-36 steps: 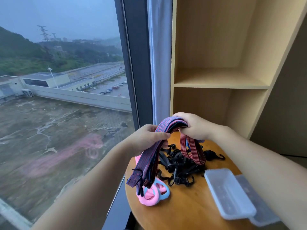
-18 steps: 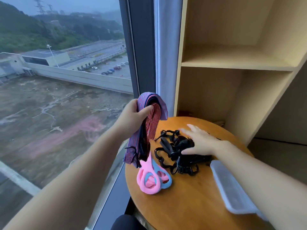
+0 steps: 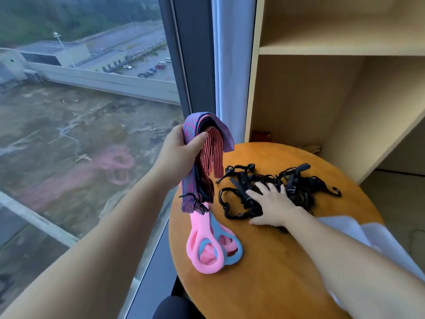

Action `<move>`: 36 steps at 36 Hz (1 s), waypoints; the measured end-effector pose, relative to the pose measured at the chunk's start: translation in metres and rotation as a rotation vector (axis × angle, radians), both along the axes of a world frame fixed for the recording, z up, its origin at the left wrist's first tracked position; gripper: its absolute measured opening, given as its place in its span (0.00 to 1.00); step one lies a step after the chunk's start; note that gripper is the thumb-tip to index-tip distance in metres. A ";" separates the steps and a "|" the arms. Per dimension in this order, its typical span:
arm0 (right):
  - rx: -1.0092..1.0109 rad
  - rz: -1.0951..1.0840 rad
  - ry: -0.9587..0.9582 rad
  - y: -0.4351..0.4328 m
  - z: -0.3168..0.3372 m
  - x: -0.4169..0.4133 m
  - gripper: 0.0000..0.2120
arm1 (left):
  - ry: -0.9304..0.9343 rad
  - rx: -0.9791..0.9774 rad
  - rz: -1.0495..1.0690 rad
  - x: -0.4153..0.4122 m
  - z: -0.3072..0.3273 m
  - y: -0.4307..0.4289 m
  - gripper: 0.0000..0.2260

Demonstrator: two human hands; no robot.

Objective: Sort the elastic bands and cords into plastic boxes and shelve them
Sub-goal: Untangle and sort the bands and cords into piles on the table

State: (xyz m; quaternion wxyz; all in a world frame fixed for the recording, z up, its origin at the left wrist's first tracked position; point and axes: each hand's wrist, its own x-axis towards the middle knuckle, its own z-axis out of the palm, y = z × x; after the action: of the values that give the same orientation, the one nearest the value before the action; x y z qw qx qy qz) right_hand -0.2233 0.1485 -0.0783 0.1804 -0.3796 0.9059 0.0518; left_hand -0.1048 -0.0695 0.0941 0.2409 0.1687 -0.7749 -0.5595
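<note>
Gripping the folded bundle of striped elastic bands in the left hand, thumb across the front and fingers curled behind, just left of the frame's centre. Hanging from that grip toward the left rim of the round wooden table, loose ends just above the pink and blue loops lying at lower centre.

Resting flat on the tangle of black cords with the right hand, right of centre, fingers straight and spread, pinching nothing, thumb down at the near edge of the pile.

Differing from a second ago: then held by both hands together over the table, folded top between them; now released by the right and kept by the left alone, lifted clear of the black pile. Matching half a second ago in the split of work, with the right hand in much the same spot on the cords and the bundle at much the same height.

Showing only as a pale blur at the right edge, partly behind the right forearm: the clear plastic box, sharp and fully visible a second ago at lower right. Standing at upper right, close behind the table: pale wooden shelving.
</note>
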 end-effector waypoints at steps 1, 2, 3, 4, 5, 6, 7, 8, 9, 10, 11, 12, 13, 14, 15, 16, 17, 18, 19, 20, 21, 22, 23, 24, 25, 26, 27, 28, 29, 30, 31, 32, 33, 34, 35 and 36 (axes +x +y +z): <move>-0.017 -0.029 -0.002 0.002 -0.002 -0.005 0.45 | -0.002 0.007 0.000 -0.003 -0.001 0.001 0.05; -0.028 -0.056 -0.003 0.005 -0.002 -0.011 0.44 | -0.007 0.016 0.001 -0.006 -0.002 0.001 0.05; -0.034 -0.084 -0.004 0.008 -0.003 -0.017 0.44 | -0.013 0.029 0.001 -0.010 -0.002 0.003 0.05; -0.038 -0.114 -0.004 0.011 -0.003 -0.023 0.44 | -0.019 0.042 0.000 -0.014 -0.003 0.004 0.05; -0.040 -0.148 -0.006 0.015 -0.003 -0.030 0.44 | -0.021 0.053 -0.002 -0.019 -0.004 0.007 0.05; -0.042 -0.183 -0.009 0.019 -0.003 -0.036 0.44 | -0.022 0.062 -0.004 -0.023 -0.005 0.009 0.05; -0.046 -0.216 -0.011 0.023 -0.003 -0.041 0.44 | -0.024 0.068 -0.007 -0.028 -0.006 0.012 0.05; -0.049 -0.246 -0.010 0.028 -0.004 -0.046 0.44 | -0.030 0.072 -0.007 -0.033 -0.008 0.016 0.07; -0.051 -0.272 -0.006 0.032 -0.004 -0.049 0.43 | -0.037 0.076 -0.008 -0.038 -0.010 0.020 0.09; -0.051 -0.293 0.001 0.035 -0.004 -0.052 0.43 | -0.047 0.080 -0.006 -0.042 -0.012 0.024 0.11; -0.050 -0.307 0.007 0.037 -0.004 -0.055 0.43 | -0.062 0.085 0.000 -0.047 -0.012 0.030 0.13; -0.048 -0.315 0.009 0.038 -0.004 -0.057 0.44 | -0.077 0.088 0.008 -0.052 -0.013 0.035 0.17; -0.045 -0.320 0.004 0.038 -0.003 -0.059 0.44 | -0.092 0.092 0.015 -0.057 -0.015 0.041 0.19; -0.042 -0.326 -0.005 0.038 -0.002 -0.061 0.44 | -0.102 0.097 0.019 -0.063 -0.018 0.045 0.20; -0.039 -0.332 -0.016 0.039 0.000 -0.063 0.45 | -0.111 0.097 0.026 -0.069 -0.021 0.049 0.19; -0.036 -0.340 -0.024 0.039 0.000 -0.065 0.45 | -0.130 0.085 0.040 -0.076 -0.025 0.052 0.17; -0.034 -0.348 -0.028 0.040 0.001 -0.067 0.46 | -0.155 0.060 0.058 -0.082 -0.030 0.053 0.16; -0.031 -0.354 -0.028 0.040 0.001 -0.068 0.46 | -0.181 0.031 0.076 -0.087 -0.036 0.054 0.16; -0.028 -0.357 -0.027 0.041 0.001 -0.069 0.47 | -0.205 0.011 0.091 -0.091 -0.042 0.056 0.15; -0.026 -0.359 -0.026 0.041 0.000 -0.070 0.47 | -0.232 -0.003 0.107 -0.093 -0.048 0.057 0.15; -0.026 -0.360 -0.027 0.041 0.000 -0.070 0.47 | -0.255 -0.012 0.125 -0.094 -0.054 0.058 0.14; -0.027 -0.362 -0.030 0.041 0.000 -0.070 0.47 | -0.271 -0.024 0.144 -0.095 -0.059 0.059 0.13; -0.026 -0.366 -0.034 0.041 0.000 -0.071 0.47 | -0.287 -0.047 0.160 -0.095 -0.064 0.058 0.14; -0.024 -0.369 -0.039 0.040 0.000 -0.071 0.47 | -0.310 -0.082 0.176 -0.094 -0.069 0.058 0.14; -0.021 -0.372 -0.043 0.040 0.000 -0.072 0.47 | -0.340 -0.114 0.186 -0.094 -0.072 0.056 0.14; -0.019 -0.376 -0.047 0.039 0.000 -0.072 0.47 | -0.376 -0.138 0.193 -0.095 -0.075 0.054 0.15; -0.016 -0.380 -0.053 0.038 0.000 -0.072 0.47 | -0.412 -0.150 0.200 -0.097 -0.077 0.052 0.15; -0.014 -0.382 -0.058 0.038 0.000 -0.072 0.48 | -0.439 -0.157 0.208 -0.099 -0.078 0.050 0.15; -0.010 -0.384 -0.060 0.037 0.000 -0.072 0.48 | -0.452 -0.158 0.212 -0.103 -0.080 0.049 0.15; -0.006 -0.386 -0.060 0.037 0.000 -0.072 0.48 | -0.447 -0.160 0.208 -0.107 -0.083 0.047 0.17; -0.001 -0.388 -0.058 0.036 0.000 -0.072 0.48 | -0.435 -0.158 0.194 -0.112 -0.087 0.046 0.21; 0.002 -0.391 -0.055 0.036 0.001 -0.071 0.48 | -0.426 -0.156 0.166 -0.115 -0.090 0.047 0.25; 0.004 -0.394 -0.050 0.035 0.001 -0.071 0.48 | -0.427 -0.152 0.135 -0.119 -0.094 0.047 0.26; 0.006 -0.397 -0.044 0.034 0.002 -0.071 0.47 | -0.440 -0.154 0.113 -0.121 -0.098 0.049 0.26; 0.008 -0.402 -0.039 0.034 0.002 -0.071 0.47 | -0.465 -0.158 0.104 -0.124 -0.104 0.049 0.25; 0.011 -0.408 -0.035 0.033 0.003 -0.071 0.47 | -0.493 -0.161 0.103 -0.126 -0.111 0.049 0.24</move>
State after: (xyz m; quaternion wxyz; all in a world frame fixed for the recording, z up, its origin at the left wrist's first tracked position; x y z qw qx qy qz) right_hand -0.2939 0.1812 -0.0755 0.2047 -0.1881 0.9605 0.0124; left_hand -0.2305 -0.0201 -0.0167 0.0856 0.3193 -0.8426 -0.4252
